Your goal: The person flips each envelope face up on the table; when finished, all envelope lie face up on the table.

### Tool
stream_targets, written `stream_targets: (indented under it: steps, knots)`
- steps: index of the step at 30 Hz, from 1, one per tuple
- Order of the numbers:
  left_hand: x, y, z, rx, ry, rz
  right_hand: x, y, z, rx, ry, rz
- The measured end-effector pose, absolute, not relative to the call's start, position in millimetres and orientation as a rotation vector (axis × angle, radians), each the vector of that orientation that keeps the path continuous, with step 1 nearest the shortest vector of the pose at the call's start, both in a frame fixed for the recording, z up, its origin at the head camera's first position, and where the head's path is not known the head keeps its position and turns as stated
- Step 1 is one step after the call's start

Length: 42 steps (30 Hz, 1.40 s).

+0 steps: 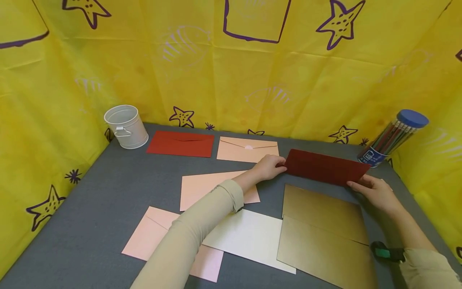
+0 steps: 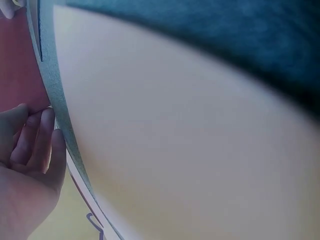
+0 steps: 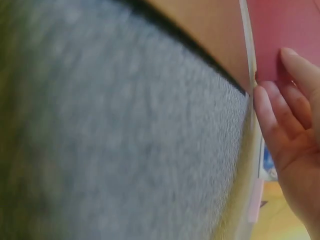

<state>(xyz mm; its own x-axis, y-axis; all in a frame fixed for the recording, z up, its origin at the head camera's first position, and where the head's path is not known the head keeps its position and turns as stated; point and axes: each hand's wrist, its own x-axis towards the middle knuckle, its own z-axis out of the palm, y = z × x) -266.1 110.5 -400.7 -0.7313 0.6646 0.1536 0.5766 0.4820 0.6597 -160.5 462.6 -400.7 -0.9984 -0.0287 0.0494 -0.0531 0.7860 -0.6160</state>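
A dark red envelope [image 1: 325, 167] is held up by its two ends, tilted above the far right of the table. My left hand [image 1: 270, 166] pinches its left end between thumb and fingers. At the lower right corner, my right hand [image 1: 377, 194] grips it, the thumb on the near face and the fingers behind. Both wrist views show the same hold. Just in front of it lie two overlapping gold envelopes [image 1: 323, 202]. Beneath my left forearm are a pale pink envelope [image 1: 205, 185] and a white envelope [image 1: 252, 237], partly covered.
Along the back lie a red envelope [image 1: 180, 143] and a peach envelope [image 1: 238, 149]. Another pink envelope [image 1: 207, 263] is near the front, half hidden by the left sleeve. A white bucket [image 1: 131, 130] stands back left, a pencil tub [image 1: 391, 138] back right. Yellow cloth [image 1: 216, 72] walls the table.
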Motion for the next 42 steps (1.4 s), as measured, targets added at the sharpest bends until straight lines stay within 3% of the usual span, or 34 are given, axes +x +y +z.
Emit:
stream_targets:
  steps: [4,11,16,30,42]
  knots:
    - [-265.9,113.2,-402.1,0.988,2.575,1.189,-163.3,461.3,-401.0,-0.046,-2.893,1.315]
    - [-261.9,125.1,-399.9,0.549,2.295,1.625,-180.1,460.4,-403.1,-0.200,-2.677,1.769]
    - [-255.4,134.0,-395.4,0.378,2.293,1.690,-191.1,459.8,-404.5,-0.362,-2.554,1.882]
    - [-245.6,142.9,-394.4,0.498,2.547,1.370,-207.3,450.1,-400.6,-0.560,-2.837,1.116]
    - [-245.5,143.3,-399.3,0.677,2.606,1.121,-211.5,444.3,-401.8,-0.582,-2.849,0.953]
